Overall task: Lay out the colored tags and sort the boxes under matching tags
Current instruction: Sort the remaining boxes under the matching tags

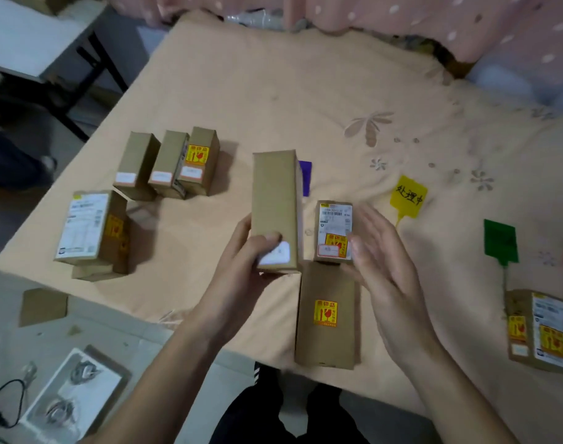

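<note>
**Tall box held up over the bedspread**

The peach bedspread carries everything. The left hand grips a tall box, thumb curled over its white label, fingers wrapped behind. The right hand hangs open, fingers straight and slightly apart, their tips just beside a small labelled box. Beyond those fingertips lies the yellow tag; to their right, the green tag. A purple tag peeks out behind the held box.
</note>
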`<act>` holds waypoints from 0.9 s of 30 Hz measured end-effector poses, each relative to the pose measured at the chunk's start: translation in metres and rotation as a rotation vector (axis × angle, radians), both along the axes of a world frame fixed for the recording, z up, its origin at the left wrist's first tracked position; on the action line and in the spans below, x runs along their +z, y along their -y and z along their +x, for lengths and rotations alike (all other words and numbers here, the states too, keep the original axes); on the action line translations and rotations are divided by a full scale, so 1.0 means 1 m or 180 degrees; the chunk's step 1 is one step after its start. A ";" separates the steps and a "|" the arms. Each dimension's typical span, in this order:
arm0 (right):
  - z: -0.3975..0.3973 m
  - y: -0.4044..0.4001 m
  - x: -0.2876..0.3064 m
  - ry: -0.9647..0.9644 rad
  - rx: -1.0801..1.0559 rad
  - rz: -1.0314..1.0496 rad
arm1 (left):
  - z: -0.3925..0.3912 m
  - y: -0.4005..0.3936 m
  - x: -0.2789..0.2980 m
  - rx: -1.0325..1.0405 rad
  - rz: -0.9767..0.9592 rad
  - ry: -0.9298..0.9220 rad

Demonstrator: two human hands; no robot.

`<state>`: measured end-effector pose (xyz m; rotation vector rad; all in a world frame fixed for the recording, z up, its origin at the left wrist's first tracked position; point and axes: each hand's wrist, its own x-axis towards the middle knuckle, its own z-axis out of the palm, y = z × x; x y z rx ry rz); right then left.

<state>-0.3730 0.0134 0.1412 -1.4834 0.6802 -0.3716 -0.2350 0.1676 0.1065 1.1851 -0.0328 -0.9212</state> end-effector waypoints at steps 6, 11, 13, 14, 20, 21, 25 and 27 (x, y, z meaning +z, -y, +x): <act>0.004 -0.018 0.049 0.0789 0.0663 0.0661 | -0.045 0.014 0.077 -0.0175 -0.0178 0.0569; -0.034 0.004 0.054 0.0699 0.0149 0.0545 | -0.072 0.042 0.086 -0.0347 -0.0051 0.0712; -0.057 0.018 0.050 0.0601 -0.0080 0.0512 | -0.088 0.056 0.079 -0.0580 -0.0066 0.0695; -0.070 0.025 0.047 0.0557 -0.0208 0.0485 | -0.097 0.064 0.073 -0.0701 -0.0061 0.0729; -0.175 0.070 -0.007 0.0068 -0.0979 0.0593 | -0.159 0.117 0.017 -0.1643 0.0324 0.0351; -0.195 0.077 -0.020 -0.0154 -0.1131 0.0535 | -0.169 0.123 0.006 -0.1745 0.0508 0.0308; -0.276 0.101 -0.079 -0.1508 -0.1393 -0.0089 | -0.196 0.128 -0.042 -0.1929 0.1618 0.0441; -0.310 0.112 -0.110 -0.2222 -0.1511 -0.0425 | -0.204 0.127 -0.057 -0.1840 0.1960 0.0392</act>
